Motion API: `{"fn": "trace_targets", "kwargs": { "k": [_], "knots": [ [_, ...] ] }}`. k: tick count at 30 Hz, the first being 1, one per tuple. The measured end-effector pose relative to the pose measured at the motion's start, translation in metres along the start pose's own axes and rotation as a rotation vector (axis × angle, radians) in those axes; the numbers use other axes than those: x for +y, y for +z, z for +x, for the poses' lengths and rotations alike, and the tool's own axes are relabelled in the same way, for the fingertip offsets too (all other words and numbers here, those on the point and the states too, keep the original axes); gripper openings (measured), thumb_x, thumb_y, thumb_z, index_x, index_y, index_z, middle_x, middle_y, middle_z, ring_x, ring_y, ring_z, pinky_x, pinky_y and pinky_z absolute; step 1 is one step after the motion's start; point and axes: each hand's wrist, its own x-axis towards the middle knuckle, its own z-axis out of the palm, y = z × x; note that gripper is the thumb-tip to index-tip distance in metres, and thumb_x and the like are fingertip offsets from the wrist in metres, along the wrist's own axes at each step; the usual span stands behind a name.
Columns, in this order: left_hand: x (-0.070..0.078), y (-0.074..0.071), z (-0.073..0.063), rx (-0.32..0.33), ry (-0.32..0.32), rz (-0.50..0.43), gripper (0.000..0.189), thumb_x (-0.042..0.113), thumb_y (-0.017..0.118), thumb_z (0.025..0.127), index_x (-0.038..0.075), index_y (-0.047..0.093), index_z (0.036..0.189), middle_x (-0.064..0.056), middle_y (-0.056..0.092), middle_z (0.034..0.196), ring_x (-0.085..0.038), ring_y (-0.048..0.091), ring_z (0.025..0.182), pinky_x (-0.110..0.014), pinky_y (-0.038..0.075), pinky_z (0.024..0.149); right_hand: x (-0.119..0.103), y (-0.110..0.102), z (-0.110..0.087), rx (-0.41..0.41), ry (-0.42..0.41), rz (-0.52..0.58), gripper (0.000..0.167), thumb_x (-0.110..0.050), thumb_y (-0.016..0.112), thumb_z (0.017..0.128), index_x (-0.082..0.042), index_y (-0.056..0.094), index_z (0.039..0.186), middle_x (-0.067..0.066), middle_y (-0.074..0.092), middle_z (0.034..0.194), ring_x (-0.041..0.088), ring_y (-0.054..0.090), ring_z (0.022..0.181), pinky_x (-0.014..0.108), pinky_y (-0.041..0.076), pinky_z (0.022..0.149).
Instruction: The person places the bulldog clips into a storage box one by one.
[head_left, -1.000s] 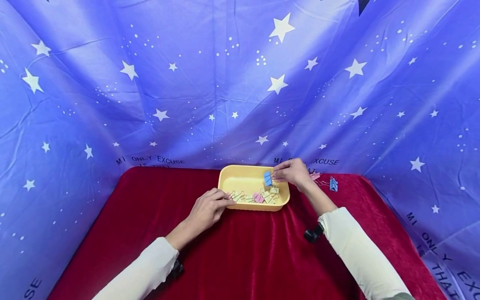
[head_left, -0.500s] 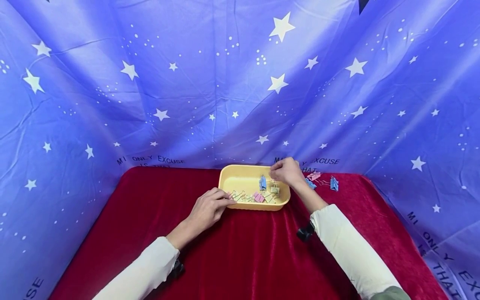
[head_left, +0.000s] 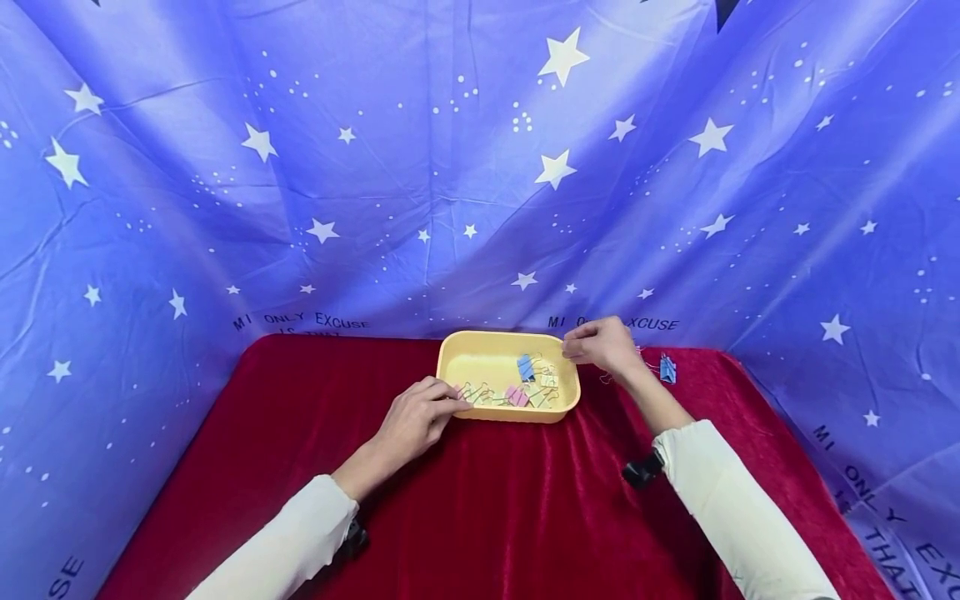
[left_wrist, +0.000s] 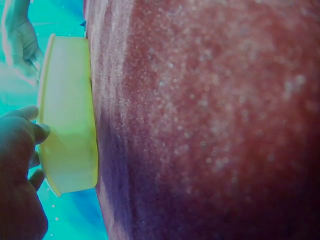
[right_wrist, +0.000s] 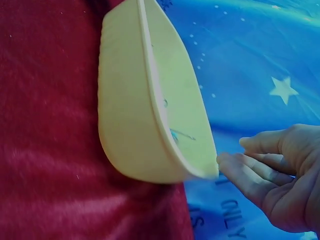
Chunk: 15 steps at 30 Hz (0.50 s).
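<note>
A yellow plastic tray [head_left: 459, 343] sits near the back of the red cloth. Inside its right part lies a blue binder clip [head_left: 527, 367], beside a pale yellow one. A pink binder clip [head_left: 516, 396] and several pale ones lie along the front wall. My left hand [head_left: 420, 410] grips the tray's front-left rim, as the left wrist view also shows. By the far right corner is my right hand [head_left: 606, 346], its fingers loosely bent with nothing between them; in the right wrist view the right fingertips [right_wrist: 226, 161] come close to the rim.
Another blue binder clip [head_left: 667, 368] lies on the red cloth [head_left: 360, 367] right of the tray, behind the right forearm. Parts of other clips there are mostly hidden by the right hand. A starry blue curtain [head_left: 375, 167] rises behind the table.
My right hand has let go of the blue binder clip, which dropped into the tray, and has drawn back to the right past the rim. The left hand stays at the front-left rim.
</note>
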Motion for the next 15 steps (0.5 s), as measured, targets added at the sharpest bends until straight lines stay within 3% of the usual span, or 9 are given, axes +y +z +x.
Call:
{"fn": "trace_targets", "kwargs": {
  "k": [6,15],
  "knots": [
    [0.000,0.001,0.000,-0.001,0.000,0.009,0.034,-0.005,0.085,0.089,0.020,0.091,0.110,0.000,0.083,0.109,-0.020,0.074,0.108,-0.039,0.065,0.094,0.012,-0.028,-0.002,-0.004,-0.001,0.060,0.042,-0.001,0.074,0.106,0.021,0.065,0.141,0.034,0.078,0.130,0.017,0.086,0.094,0.041,0.068,0.099],
    [-0.001,0.003,0.000,0.017,0.010,0.003,0.034,-0.006,0.085,0.088,0.020,0.091,0.109,0.000,0.083,0.108,-0.020,0.074,0.106,-0.039,0.065,0.092,0.037,-0.073,-0.004,0.034,0.030,0.093,0.043,0.000,0.069,0.108,0.024,0.061,0.143,0.015,0.087,0.108,0.009,0.085,0.086,0.030,0.070,0.088]
  ]
}}
